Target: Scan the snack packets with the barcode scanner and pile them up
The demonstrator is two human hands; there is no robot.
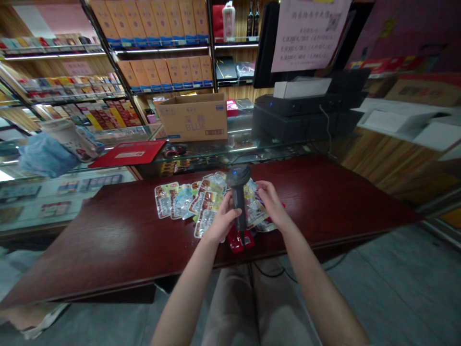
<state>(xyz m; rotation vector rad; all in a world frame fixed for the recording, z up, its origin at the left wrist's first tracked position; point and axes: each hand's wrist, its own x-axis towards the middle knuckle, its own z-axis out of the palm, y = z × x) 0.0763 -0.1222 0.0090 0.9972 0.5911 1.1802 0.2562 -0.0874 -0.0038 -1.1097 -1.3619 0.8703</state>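
My left hand (222, 220) is closed around the handle of a dark barcode scanner (237, 192), its thumb across the front of the grip. The scanner is upright, with a small blue light on its head and a cable running down toward the table's front edge. My right hand (271, 201) has its fingers bent at the edge of a snack packet (255, 211), just right of the scanner. Several shiny snack packets (184, 201) lie overlapping under and left of my hands. A red packet (235, 240) lies below the scanner's handle.
The dark red table (118, 230) meets a glass counter (209, 153) behind. On that counter are a cardboard box (196, 120), a red folder (129, 153), a black mouse (174, 151) and a monitor (264, 53) with a paper notice. A black cable (270, 275) hangs at the table's front.
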